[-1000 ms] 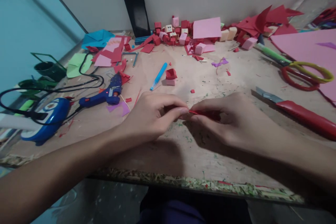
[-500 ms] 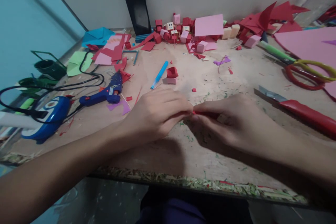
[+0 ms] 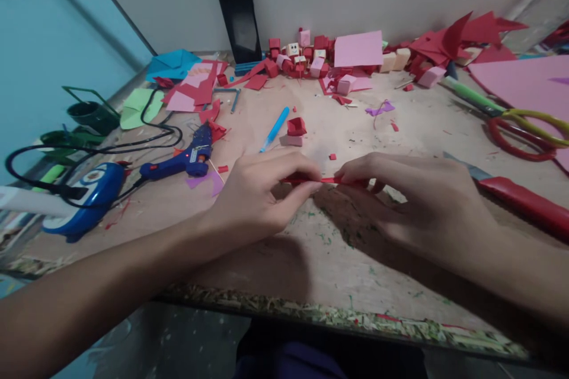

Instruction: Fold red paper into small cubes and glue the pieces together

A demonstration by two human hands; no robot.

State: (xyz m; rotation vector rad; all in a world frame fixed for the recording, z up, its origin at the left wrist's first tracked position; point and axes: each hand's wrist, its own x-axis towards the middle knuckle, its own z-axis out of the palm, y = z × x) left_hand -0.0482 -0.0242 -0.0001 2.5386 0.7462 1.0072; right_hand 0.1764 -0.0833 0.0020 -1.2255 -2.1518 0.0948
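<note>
A narrow red paper strip [image 3: 328, 180] stretches between my two hands, low over the wooden table. My left hand [image 3: 271, 189] pinches it between thumb and fingers, and part of the strip shows inside the curl of that hand. With thumb and fingertips, my right hand [image 3: 409, 195] grips the strip's other side; the fingers hide its end there. Just beyond the hands sit a small open red paper box [image 3: 296, 126] with a pink piece [image 3: 294, 141] against its near side, a tiny red scrap [image 3: 332, 157] and a blue pen [image 3: 275, 128].
On the left are a blue glue gun [image 3: 182, 160], its cable and a blue-white power strip [image 3: 84, 201]. A red-handled knife [image 3: 524, 201] and scissors [image 3: 520, 130] lie right. Along the wall stand a phone [image 3: 239, 15], several small paper cubes [image 3: 317, 65] and red paper scraps [image 3: 444, 41].
My hands have moved slightly apart, so more of the red strip shows between them. The fingers of my right hand have lifted and arched. The whole view has shifted a little.
</note>
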